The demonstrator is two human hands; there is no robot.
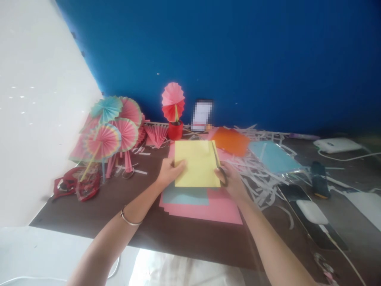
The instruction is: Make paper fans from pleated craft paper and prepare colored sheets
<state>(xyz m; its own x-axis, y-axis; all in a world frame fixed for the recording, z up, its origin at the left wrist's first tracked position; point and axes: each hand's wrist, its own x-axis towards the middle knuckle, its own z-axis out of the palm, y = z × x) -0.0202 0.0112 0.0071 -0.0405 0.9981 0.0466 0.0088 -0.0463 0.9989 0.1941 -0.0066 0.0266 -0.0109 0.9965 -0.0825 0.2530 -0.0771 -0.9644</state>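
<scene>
A sheet of yellow paper is held up in front of me, over pink sheets and a light blue sheet on the table. My left hand is closed on its left edge, thumb on top. At the right edge, my right hand is closed on a pair of scissors. The dark blades lie along the paper's right side, pointing away from me. How deep they are in the paper I cannot tell.
Folded paper fans stand at the left beside red packets. Behind the paper are a red pot with a pink fan and a propped phone. White paper strips, orange paper and a phone lie to the right.
</scene>
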